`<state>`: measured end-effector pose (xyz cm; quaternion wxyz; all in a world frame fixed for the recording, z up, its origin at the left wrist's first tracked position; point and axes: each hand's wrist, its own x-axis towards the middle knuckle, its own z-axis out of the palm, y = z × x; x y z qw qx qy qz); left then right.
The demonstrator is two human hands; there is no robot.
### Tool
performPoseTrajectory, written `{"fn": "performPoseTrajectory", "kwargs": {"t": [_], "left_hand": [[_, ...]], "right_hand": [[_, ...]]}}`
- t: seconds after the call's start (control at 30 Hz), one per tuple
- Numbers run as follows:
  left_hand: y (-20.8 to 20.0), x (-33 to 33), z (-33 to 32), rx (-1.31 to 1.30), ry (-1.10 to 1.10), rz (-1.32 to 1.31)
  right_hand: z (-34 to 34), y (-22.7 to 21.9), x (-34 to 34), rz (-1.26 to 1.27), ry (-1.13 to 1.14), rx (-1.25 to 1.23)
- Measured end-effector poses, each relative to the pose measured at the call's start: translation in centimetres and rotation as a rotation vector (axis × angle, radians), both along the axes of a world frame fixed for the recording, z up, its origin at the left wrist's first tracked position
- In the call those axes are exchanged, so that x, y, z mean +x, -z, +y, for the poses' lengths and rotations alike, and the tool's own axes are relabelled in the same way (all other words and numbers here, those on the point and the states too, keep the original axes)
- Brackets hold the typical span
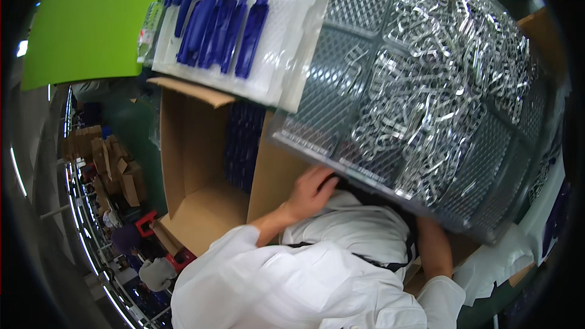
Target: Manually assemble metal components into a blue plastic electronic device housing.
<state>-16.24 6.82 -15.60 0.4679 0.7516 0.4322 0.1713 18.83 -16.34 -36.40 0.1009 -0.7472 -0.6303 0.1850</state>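
A large clear plastic tray (329, 85) with a ribbed, sectioned floor slants across the upper right, its near edge blurred. Heaped over its middle and right is a pile of small shiny metal pieces (420, 109), looped and link-like. My left hand (312, 194) is at the tray's near left edge, fingers curled against the rim and the tips partly hidden. My right forearm (434, 250) runs up under the tray's near right side, which hides that hand.
Left of the tray, a white tray (277, 42) holds several long dark-blue plastic parts (224, 27). Below it stands an open cardboard box (198, 164) with more blue parts inside. A green panel (88, 30) and a clear bottle (147, 33) are at far left. Another person (155, 273) is lower left.
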Motion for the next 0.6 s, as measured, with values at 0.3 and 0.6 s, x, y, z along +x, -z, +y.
{"fn": "performPoseTrajectory", "kwargs": {"t": [0.3, 0.6], "left_hand": [[1.0, -6.9, 6.3, 0.226, -0.392, 0.294], [8.3, -13.4, 7.8, -0.205, -0.566, 0.36]], "right_hand": [[-0.7, 2.0, 4.8, 0.056, 0.038, -0.06], [6.6, 2.8, 5.5, -0.025, 0.062, 0.06]]}}
